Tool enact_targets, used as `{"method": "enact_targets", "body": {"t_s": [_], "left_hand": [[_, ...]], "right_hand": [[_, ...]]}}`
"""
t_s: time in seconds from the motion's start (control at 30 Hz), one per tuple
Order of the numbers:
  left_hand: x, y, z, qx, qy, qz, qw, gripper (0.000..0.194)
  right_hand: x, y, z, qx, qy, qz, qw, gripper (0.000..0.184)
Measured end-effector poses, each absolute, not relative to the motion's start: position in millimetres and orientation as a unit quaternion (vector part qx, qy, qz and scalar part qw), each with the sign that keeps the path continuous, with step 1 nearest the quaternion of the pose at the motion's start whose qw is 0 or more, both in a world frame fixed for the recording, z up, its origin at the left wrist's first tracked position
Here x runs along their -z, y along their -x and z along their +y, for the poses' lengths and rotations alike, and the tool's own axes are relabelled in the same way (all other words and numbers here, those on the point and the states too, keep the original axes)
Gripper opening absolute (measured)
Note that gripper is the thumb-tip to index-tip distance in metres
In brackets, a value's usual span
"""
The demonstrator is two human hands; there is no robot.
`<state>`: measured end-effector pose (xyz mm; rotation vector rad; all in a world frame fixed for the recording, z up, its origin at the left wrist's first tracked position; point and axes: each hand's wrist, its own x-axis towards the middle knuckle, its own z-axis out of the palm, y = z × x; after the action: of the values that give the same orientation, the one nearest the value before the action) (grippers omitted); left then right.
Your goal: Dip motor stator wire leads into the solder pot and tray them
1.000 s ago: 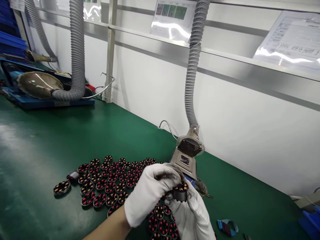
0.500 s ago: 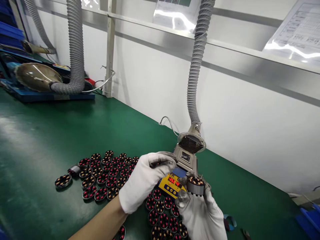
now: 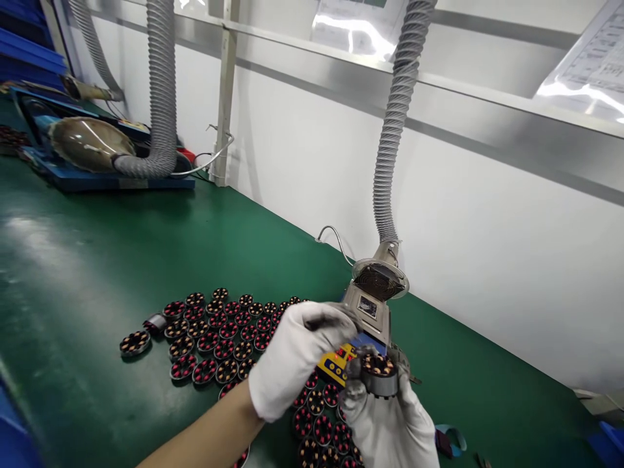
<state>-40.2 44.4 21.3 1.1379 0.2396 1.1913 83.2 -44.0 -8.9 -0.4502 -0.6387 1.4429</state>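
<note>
In my right hand [image 3: 390, 413], gloved in white with blackened fingertips, is a round motor stator [image 3: 379, 377] with a grey metal rim and copper windings on top. The thumb and fingers close around its sides. My left hand [image 3: 302, 354], also gloved, hovers just up and left of the stator, its fingers pinched together. Whatever those fingertips may hold is too small to make out. Directly behind both hands sits a yellow-and-blue solder pot [image 3: 336, 365] with a red digital display, partly hidden by them.
Many similar stators [image 3: 224, 348] lie in rows on the green table [image 3: 195, 240], with more between my forearms. A grey duct hose [image 3: 390, 149] hangs over the pot to a round hood [image 3: 380, 276]. Farther left stands a blue tray [image 3: 131, 183] with another hose. A blue strap [image 3: 455, 439] lies right.
My left hand has shifted slightly right and down, closer to the stator. The stator in my right hand sits a little lower, and the camera view has turned slightly left.
</note>
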Motion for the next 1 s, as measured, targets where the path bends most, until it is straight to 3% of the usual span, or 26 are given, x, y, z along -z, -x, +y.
{"method": "enact_targets", "body": {"t_s": [0.2, 0.27, 0.4, 0.5, 0.57, 0.67, 0.73, 0.93, 1.0], "left_hand": [[-29.7, 42.9, 41.5, -0.402, -0.596, 0.122, 0.684, 0.017], [-27.8, 38.1, 35.2, -0.453, -0.575, 0.116, 0.671, 0.01], [-24.7, 39.2, 27.7, -0.554, -0.565, 0.05, 0.61, 0.013], [-25.9, 45.9, 32.0, -0.575, -0.536, 0.04, 0.617, 0.013], [-25.6, 46.1, 36.3, -0.519, -0.514, 0.071, 0.679, 0.015], [-20.4, 36.7, 37.0, -0.384, -0.508, 0.056, 0.769, 0.036], [-14.8, 27.5, 32.8, -0.362, -0.462, 0.048, 0.808, 0.031], [-11.0, 22.8, 30.7, -0.517, -0.365, 0.079, 0.77, 0.029], [-16.0, 28.1, 35.1, -0.49, -0.412, 0.098, 0.762, 0.03]], "right_hand": [[20.1, -94.5, -45.1, -0.592, 0.275, -0.286, 0.702, 0.028], [24.4, -94.5, -44.8, -0.549, 0.315, -0.28, 0.722, 0.031], [26.8, -89.8, -40.3, -0.424, 0.372, -0.275, 0.778, 0.037], [24.2, -77.6, -35.0, -0.248, 0.429, -0.298, 0.816, 0.042], [22.9, -64.3, -31.4, -0.085, 0.469, -0.319, 0.819, 0.041], [24.4, -44.9, -27.1, 0.127, 0.489, -0.385, 0.773, 0.039], [26.5, -38.4, -25.7, 0.21, 0.488, -0.424, 0.734, 0.044], [27.9, -52.8, -32.4, 0.205, 0.518, -0.399, 0.728, 0.051], [29.7, -60.0, -35.5, 0.208, 0.518, -0.392, 0.731, 0.051]]}}
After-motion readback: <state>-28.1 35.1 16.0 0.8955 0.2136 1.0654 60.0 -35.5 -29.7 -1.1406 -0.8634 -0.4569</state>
